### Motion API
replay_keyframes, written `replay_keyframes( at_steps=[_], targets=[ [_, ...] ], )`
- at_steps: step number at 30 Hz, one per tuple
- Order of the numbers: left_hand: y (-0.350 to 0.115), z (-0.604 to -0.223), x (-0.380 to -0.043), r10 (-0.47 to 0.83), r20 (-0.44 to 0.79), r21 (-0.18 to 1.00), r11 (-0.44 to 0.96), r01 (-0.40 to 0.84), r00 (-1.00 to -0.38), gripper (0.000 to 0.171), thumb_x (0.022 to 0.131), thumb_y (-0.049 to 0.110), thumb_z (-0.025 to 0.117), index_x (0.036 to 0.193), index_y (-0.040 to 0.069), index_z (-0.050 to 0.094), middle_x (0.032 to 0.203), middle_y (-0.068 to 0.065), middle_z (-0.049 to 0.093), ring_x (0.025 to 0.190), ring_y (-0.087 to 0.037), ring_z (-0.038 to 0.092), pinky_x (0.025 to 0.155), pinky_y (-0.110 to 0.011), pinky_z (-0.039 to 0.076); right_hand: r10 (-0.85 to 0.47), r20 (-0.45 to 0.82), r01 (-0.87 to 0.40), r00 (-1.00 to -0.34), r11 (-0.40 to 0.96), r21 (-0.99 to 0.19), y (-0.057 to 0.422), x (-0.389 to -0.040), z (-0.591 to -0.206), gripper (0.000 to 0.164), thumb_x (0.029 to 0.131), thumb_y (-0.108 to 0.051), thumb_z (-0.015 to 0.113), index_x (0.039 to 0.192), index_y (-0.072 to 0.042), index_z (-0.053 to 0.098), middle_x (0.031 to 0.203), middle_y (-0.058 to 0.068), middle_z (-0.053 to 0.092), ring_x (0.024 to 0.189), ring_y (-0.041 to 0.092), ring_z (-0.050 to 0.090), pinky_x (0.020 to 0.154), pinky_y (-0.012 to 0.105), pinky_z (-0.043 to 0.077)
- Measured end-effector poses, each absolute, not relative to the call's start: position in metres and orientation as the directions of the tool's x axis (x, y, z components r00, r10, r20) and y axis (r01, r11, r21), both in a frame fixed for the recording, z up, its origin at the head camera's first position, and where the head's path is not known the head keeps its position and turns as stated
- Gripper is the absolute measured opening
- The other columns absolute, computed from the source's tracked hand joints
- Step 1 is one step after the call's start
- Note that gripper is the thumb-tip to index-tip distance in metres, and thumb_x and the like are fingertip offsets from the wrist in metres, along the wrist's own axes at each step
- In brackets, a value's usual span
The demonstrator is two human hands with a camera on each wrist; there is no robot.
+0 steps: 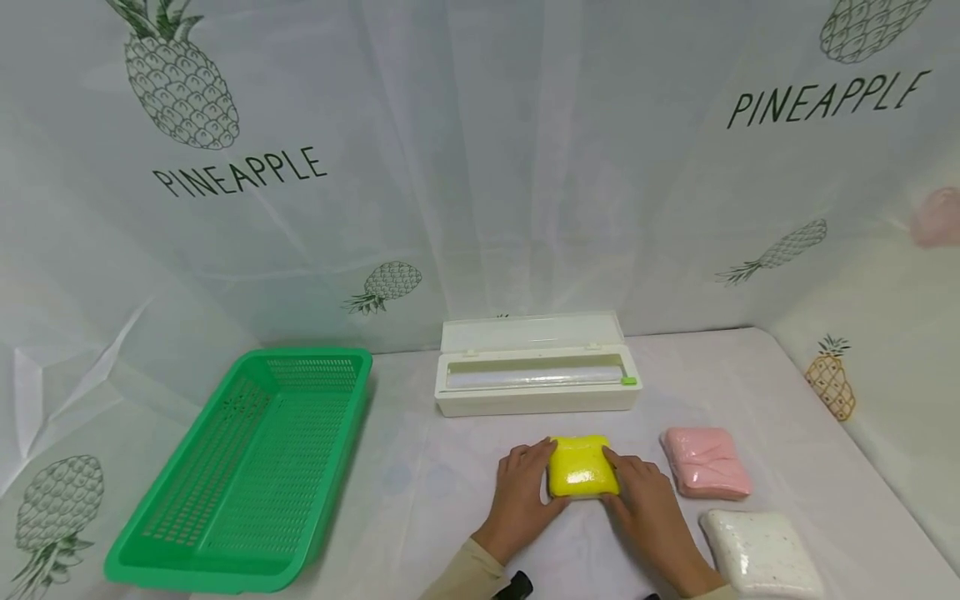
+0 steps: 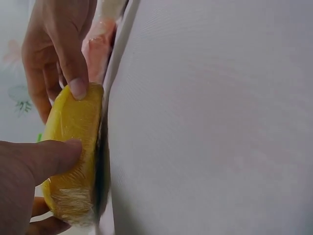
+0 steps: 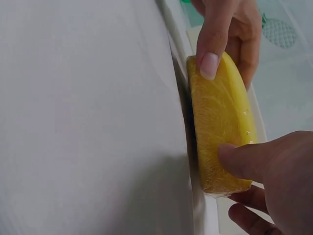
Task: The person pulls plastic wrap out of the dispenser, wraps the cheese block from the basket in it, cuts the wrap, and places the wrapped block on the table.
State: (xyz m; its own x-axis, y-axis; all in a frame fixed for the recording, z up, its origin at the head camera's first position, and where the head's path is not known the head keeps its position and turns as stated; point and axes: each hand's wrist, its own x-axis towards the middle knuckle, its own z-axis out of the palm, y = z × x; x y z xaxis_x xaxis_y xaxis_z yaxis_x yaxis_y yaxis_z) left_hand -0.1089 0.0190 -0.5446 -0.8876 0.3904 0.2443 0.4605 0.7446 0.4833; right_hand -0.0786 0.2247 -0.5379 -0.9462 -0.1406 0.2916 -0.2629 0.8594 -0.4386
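Note:
A yellow block (image 1: 583, 467) with rounded edges, wrapped in clear plastic film, sits on the table in the middle of the head view. Its left end is held by my left hand (image 1: 519, 498), thumb on the near side and fingers toward the far corner. My right hand (image 1: 651, 515) grips the right end the same way. Both wrist views show the thumbs pressed on the block's near side, where the film is wrinkled (image 2: 76, 127) (image 3: 217, 112). The block's underside is hidden.
Behind the block stands a white cling film dispenser (image 1: 536, 402) with its lid raised and a roll inside. A green basket (image 1: 322, 533) is on the left. On the right lie a pink wrapped block (image 1: 707, 463) and a white wrapped block (image 1: 761, 552). A pineapple-print curtain (image 1: 517, 167) closes the back.

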Motion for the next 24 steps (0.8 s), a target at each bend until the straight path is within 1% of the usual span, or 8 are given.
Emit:
replay_keyframes(
  at_steps=[3, 7, 11, 16, 18, 24],
  targets=[
    [0.026, -0.544, -0.112, 0.397, 0.269, 0.453, 0.752, 0.479, -0.878, 0.077, 0.072, 0.041, 0.077, 0.137, 0.015, 0.043, 0.139, 0.001, 0.044, 0.115, -0.016, 0.038, 0.093, -0.039, 0.029, -0.105, 0.255, -0.212, -0.961, 0.872, -0.441, 0.228, -0.079, -0.536, 0.069, 0.071, -0.016, 0.080, 0.133, -0.008, 0.048, 0.113, 0.009, 0.058, 0.102, 0.030, 0.051, 0.090, 0.050, 0.036],
    [0.033, -0.544, -0.117, 0.408, 0.276, 0.429, 0.758, 0.492, -0.870, 0.076, 0.074, 0.041, 0.076, 0.137, 0.014, 0.043, 0.139, 0.000, 0.043, 0.115, -0.017, 0.039, 0.094, -0.039, 0.031, -0.079, 0.247, -0.180, -0.966, 0.891, -0.417, 0.230, -0.080, -0.535, 0.067, 0.073, -0.015, 0.079, 0.132, -0.007, 0.048, 0.114, 0.011, 0.058, 0.103, 0.032, 0.050, 0.091, 0.051, 0.034],
    [0.036, -0.545, -0.119, 0.423, 0.262, 0.422, 0.758, 0.497, -0.867, 0.075, 0.076, 0.041, 0.075, 0.138, 0.015, 0.042, 0.141, 0.000, 0.041, 0.116, -0.017, 0.039, 0.094, -0.039, 0.032, -0.081, 0.278, -0.189, -0.957, 0.902, -0.388, 0.231, -0.080, -0.535, 0.066, 0.071, -0.015, 0.079, 0.130, -0.004, 0.050, 0.111, 0.013, 0.059, 0.100, 0.033, 0.051, 0.090, 0.052, 0.034],
    [0.039, -0.546, -0.121, 0.446, 0.234, 0.416, 0.757, 0.503, -0.864, 0.076, 0.078, 0.041, 0.072, 0.141, 0.016, 0.038, 0.144, 0.001, 0.038, 0.119, -0.016, 0.037, 0.097, -0.038, 0.032, -0.068, 0.321, -0.195, -0.944, 0.904, -0.380, 0.232, -0.078, -0.537, 0.066, 0.070, -0.014, 0.079, 0.129, -0.003, 0.051, 0.109, 0.013, 0.059, 0.100, 0.033, 0.050, 0.092, 0.049, 0.031],
    [0.041, -0.547, -0.122, 0.453, 0.225, 0.416, 0.756, 0.505, -0.863, 0.076, 0.079, 0.042, 0.072, 0.141, 0.017, 0.037, 0.144, 0.002, 0.037, 0.119, -0.015, 0.037, 0.097, -0.037, 0.031, -0.060, 0.327, -0.190, -0.943, 0.905, -0.380, 0.233, -0.077, -0.539, 0.066, 0.071, -0.014, 0.079, 0.129, -0.003, 0.051, 0.110, 0.013, 0.059, 0.101, 0.033, 0.049, 0.093, 0.049, 0.030],
    [0.043, -0.548, -0.123, 0.457, 0.219, 0.406, 0.761, 0.506, -0.862, 0.075, 0.080, 0.043, 0.070, 0.142, 0.017, 0.036, 0.145, 0.002, 0.037, 0.118, -0.015, 0.038, 0.096, -0.036, 0.031, -0.048, 0.332, -0.182, -0.942, 0.904, -0.387, 0.234, -0.077, -0.542, 0.066, 0.071, -0.013, 0.079, 0.130, -0.003, 0.051, 0.110, 0.014, 0.059, 0.100, 0.034, 0.050, 0.092, 0.050, 0.031]
  ],
)
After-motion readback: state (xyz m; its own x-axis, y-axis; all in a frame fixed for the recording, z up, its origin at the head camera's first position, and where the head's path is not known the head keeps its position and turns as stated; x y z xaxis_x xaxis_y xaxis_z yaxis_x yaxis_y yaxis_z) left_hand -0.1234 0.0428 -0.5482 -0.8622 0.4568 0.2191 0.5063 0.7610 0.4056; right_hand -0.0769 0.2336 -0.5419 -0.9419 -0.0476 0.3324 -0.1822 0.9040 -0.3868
